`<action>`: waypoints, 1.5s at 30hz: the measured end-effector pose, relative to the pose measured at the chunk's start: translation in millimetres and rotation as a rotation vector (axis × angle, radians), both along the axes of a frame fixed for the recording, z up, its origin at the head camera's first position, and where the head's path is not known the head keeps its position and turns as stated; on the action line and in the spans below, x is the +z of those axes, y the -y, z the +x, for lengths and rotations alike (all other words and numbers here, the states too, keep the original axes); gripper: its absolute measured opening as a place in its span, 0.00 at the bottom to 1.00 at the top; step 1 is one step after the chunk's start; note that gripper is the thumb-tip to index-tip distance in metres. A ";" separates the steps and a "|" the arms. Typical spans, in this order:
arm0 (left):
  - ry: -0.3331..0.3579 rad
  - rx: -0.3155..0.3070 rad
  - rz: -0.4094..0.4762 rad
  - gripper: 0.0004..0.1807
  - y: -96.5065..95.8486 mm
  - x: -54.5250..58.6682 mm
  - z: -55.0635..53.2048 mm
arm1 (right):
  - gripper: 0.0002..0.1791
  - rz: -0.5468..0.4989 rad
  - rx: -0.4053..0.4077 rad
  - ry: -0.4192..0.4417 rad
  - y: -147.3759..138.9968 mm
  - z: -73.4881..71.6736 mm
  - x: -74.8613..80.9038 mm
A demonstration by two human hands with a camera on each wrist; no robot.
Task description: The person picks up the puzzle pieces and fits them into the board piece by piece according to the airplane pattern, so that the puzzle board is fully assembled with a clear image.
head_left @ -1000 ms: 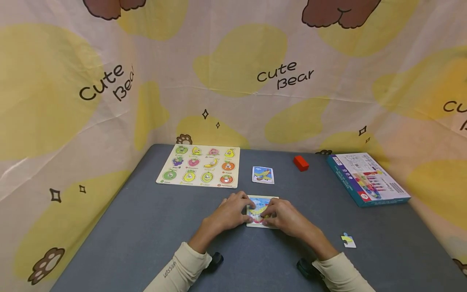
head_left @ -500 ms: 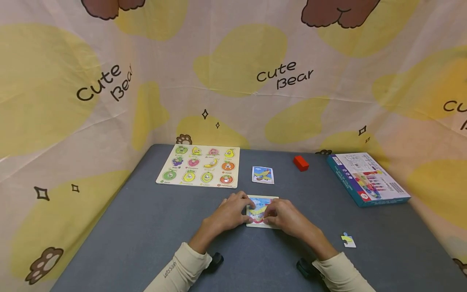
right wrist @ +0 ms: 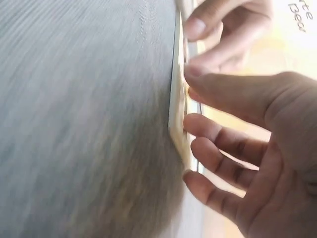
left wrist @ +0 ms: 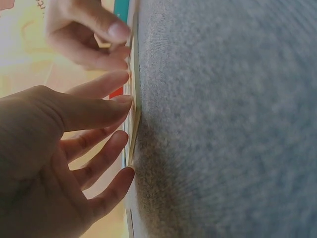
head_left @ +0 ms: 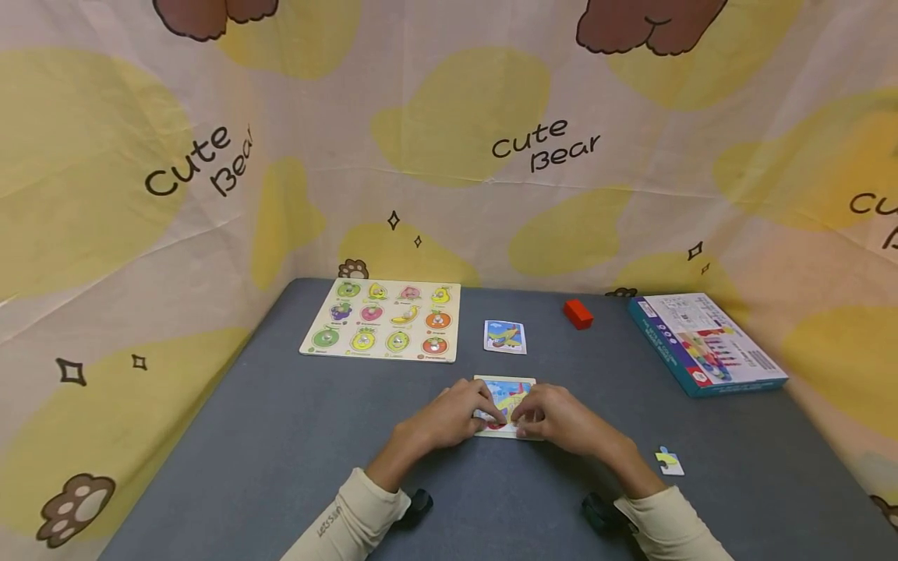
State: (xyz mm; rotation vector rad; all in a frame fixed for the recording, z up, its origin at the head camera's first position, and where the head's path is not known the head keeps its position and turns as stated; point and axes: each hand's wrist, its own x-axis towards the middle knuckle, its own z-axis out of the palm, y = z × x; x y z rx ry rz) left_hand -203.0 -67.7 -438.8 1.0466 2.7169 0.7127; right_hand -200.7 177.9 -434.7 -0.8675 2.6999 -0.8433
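A small jigsaw puzzle (head_left: 508, 389) with a yellow plane picture lies flat in its pale frame on the table, partly covered by both hands. My left hand (head_left: 459, 413) reaches over its left side, index finger and thumb touching the lower middle of the picture. At the lower right, my right hand (head_left: 561, 421) touches the puzzle with thumb and index fingertips. Its other fingers are loosely bent along the frame edge in the right wrist view. No piece shows between either hand's fingertips. A loose puzzle piece (head_left: 669, 461) lies to the right, apart from the hands.
Behind the puzzle lies a picture card (head_left: 505, 336) with a plane. A fruit board (head_left: 382, 319) is at the back left. A red block (head_left: 578, 314) and a flat teal-edged box (head_left: 708, 343) are at the back right. Printed cloth hangs behind the table (head_left: 316, 436).
My left hand's fingers have moved right and down over the puzzle, from its left edge to the lower middle. The right hand has shifted slightly right. The loose piece has stayed put.
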 end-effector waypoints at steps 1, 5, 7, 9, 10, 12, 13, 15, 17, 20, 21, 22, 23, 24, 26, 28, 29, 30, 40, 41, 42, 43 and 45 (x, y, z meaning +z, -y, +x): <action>0.000 0.001 -0.002 0.13 0.0 -0.3 -0.2 | 0.09 -0.001 0.001 0.014 -4.5 0.6 0.0; -0.004 0.002 -0.009 0.13 0.4 -2.8 -1.2 | 0.13 0.001 -0.028 -0.001 -25.7 5.7 1.0; -0.005 0.007 -0.012 0.13 0.8 -3.8 -1.4 | 0.14 0.009 -0.056 -0.011 -38.4 8.8 3.0; -0.008 0.012 -0.010 0.13 1.5 -4.4 -1.1 | 0.15 0.025 -0.081 -0.019 -52.6 11.8 5.3; -0.008 0.013 -0.009 0.13 1.8 -4.4 -1.0 | 0.16 0.027 -0.092 -0.022 -60.3 13.5 6.2; -0.007 0.015 -0.005 0.13 2.5 -4.2 -0.5 | 0.17 0.029 -0.109 -0.021 -76.0 17.5 7.7; -0.007 0.015 -0.003 0.13 2.9 -4.0 -0.2 | 0.17 0.030 -0.117 -0.023 -83.8 19.8 8.5; -0.009 0.014 0.001 0.13 3.4 -3.3 0.2 | 0.19 0.035 -0.132 -0.027 -98.8 24.8 9.8; -0.007 0.014 0.007 0.13 3.7 -2.4 0.5 | 0.20 0.047 -0.151 -0.026 -113.0 29.9 10.4; -0.002 0.013 0.013 0.12 3.8 -1.1 0.8 | 0.23 0.058 -0.188 0.001 -132.9 37.3 10.4; 0.001 0.013 0.015 0.12 3.7 -0.8 1.1 | 0.23 0.055 -0.200 0.012 -138.8 39.7 10.0; 0.005 0.014 0.017 0.12 3.7 -0.6 1.2 | 0.24 0.049 -0.211 0.027 -144.6 41.9 9.5; 0.007 0.014 0.017 0.12 3.6 -0.5 1.2 | 0.24 0.042 -0.221 0.038 -150.0 44.0 8.8; 0.010 0.014 0.016 0.12 3.6 -0.6 1.2 | 0.24 0.041 -0.236 0.054 -155.2 45.8 8.2; 0.015 0.015 0.015 0.13 3.4 -0.9 1.2 | 0.25 0.046 -0.249 0.051 -164.2 49.0 6.5; 0.020 0.015 0.014 0.13 3.1 -1.4 0.9 | 0.25 0.061 -0.257 0.046 -172.3 51.3 5.1; 0.022 0.015 0.014 0.13 3.0 -1.5 0.8 | 0.25 0.066 -0.263 0.045 -175.8 52.3 4.3; 0.024 0.014 0.014 0.13 2.8 -1.7 0.8 | 0.25 0.074 -0.264 0.044 -179.2 53.4 3.8; 0.044 0.012 0.019 0.13 0.9 -1.1 0.5 | 0.18 0.090 -0.290 0.023 -201.0 62.2 -1.5; 0.043 0.011 0.019 0.13 0.8 -1.1 0.5 | 0.17 0.086 -0.288 0.018 -202.2 62.9 -1.9; 0.042 0.012 0.019 0.13 0.6 -1.3 0.5 | 0.16 0.087 -0.285 0.015 -203.2 63.5 -2.2; 0.041 0.012 0.019 0.13 0.5 -1.3 0.4 | 0.15 0.090 -0.288 0.015 -203.8 63.7 -2.4; 0.043 0.014 0.019 0.13 0.4 -1.5 0.3 | 0.15 0.099 -0.300 0.026 -204.7 64.2 -2.6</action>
